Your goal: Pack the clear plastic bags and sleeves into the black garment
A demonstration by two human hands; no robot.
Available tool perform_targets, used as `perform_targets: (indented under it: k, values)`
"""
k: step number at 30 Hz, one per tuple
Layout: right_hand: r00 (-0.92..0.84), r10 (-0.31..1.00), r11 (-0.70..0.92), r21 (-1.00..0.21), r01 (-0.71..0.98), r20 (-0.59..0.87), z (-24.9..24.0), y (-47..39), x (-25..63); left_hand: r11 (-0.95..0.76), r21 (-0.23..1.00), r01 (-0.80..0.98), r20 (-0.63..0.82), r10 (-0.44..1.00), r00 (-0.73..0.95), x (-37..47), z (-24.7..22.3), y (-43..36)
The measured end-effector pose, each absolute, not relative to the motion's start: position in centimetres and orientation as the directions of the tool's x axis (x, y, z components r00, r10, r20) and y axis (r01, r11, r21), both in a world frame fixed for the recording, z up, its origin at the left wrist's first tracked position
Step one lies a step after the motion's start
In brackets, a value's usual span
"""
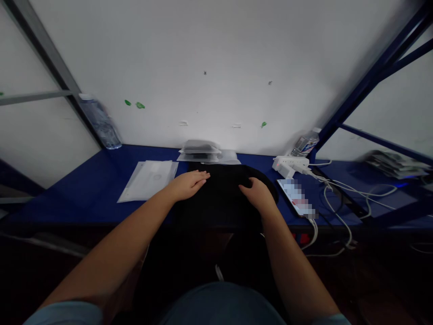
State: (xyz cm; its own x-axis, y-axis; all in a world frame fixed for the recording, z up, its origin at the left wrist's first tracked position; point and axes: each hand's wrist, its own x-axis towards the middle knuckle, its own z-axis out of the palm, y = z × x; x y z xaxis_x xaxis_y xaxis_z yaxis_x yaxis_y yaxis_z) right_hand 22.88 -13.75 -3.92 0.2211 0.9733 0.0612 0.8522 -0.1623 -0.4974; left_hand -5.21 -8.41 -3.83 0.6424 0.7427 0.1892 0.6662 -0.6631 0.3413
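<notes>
A piece of black cloth point(223, 198), perhaps a folded garment, lies on the blue desk point(84, 185) in front of me and reaches its front edge. My left hand point(189, 185) rests flat on the cloth's left part, fingers stretched out and pointing right. On the right part of the cloth is my right hand point(259, 194), its thumb apart from the forefinger; the other fingers are mostly hidden. Dark folds make the outline of the cloth hard to make out.
Papers in a clear sleeve point(149, 180) lie left of the cloth, and clear plastic packets point(199, 151) behind it. To the right are a phone point(296, 197), a white power strip point(291, 163), cables point(345, 187) and a bottle point(306, 142). Another bottle point(101, 122) stands far left.
</notes>
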Motion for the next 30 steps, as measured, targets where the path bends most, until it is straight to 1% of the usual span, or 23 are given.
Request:
perform_targets:
  k: [2,4,6,10,13,15,17,20,22,25,27,28,30]
  values:
    - [0.207,0.978,-0.166,-0.519,0.839,0.022,-3.7,-13.6,22.9,-0.662,0.345,0.665,0.189,0.743,0.641,-5.2,-3.7,-8.5]
    - [0.209,0.978,-0.184,-0.504,0.844,-0.005,-3.5,-13.6,22.9,-0.658,0.348,0.667,0.192,0.747,0.637,-5.1,-3.7,-8.6]
    - [0.215,0.977,-0.189,-0.486,0.853,-0.003,-3.3,-13.5,22.7,-0.657,0.352,0.666,0.203,0.749,0.631,-5.2,-3.7,-8.6]
    - [0.195,0.980,-0.139,-0.543,0.828,0.046,-2.8,-13.6,22.9,-0.668,0.370,0.646,0.232,0.740,0.632,-5.3,-3.8,-8.5]
    - [0.244,0.963,-0.141,-0.561,0.816,0.113,-2.2,-13.8,23.9,-0.683,0.389,0.618,0.281,0.727,0.627,-5.3,-3.8,-8.4]
    - [0.283,0.951,-0.174,-0.541,0.823,0.125,-1.8,-13.9,24.9,-0.687,0.393,0.611,0.313,0.725,0.613,-5.3,-3.7,-8.5]
    - [0.320,0.941,-0.227,-0.496,0.838,0.110,-1.5,-14.1,25.8,-0.678,0.384,0.627,0.325,0.735,0.595,-5.3,-3.6,-8.5]
    - [0.383,0.915,-0.302,-0.422,0.855,0.122,-1.2,-14.3,26.5,-0.654,0.338,0.677,0.275,0.756,0.594,-5.2,-3.7,-8.4]
    - [0.408,0.901,-0.316,-0.420,0.851,0.149,-1.1,-14.5,26.3,-0.645,0.302,0.701,0.214,0.763,0.610,-5.1,-3.9,-8.3]
    - [0.398,0.893,-0.257,-0.489,0.833,0.210,-1.1,-14.6,24.9,-0.649,0.266,0.712,0.162,0.759,0.631,-5.1,-4.1,-8.1]
    - [0.365,0.886,-0.169,-0.535,0.828,0.286,-1.2,-14.6,23.6,-0.653,0.247,0.716,0.148,0.756,0.638,-5.2,-4.3,-8.0]
    - [0.340,0.880,-0.116,-0.543,0.832,0.333,-1.2,-14.5,22.7,-0.655,0.241,0.717,0.142,0.754,0.641,-5.2,-4.3,-8.0]
    - [0.283,0.859,-0.021,-0.522,0.853,0.428,-1.3,-14.3,20.9,-0.661,0.236,0.713,0.132,0.748,0.650,-5.2,-4.4,-7.9]
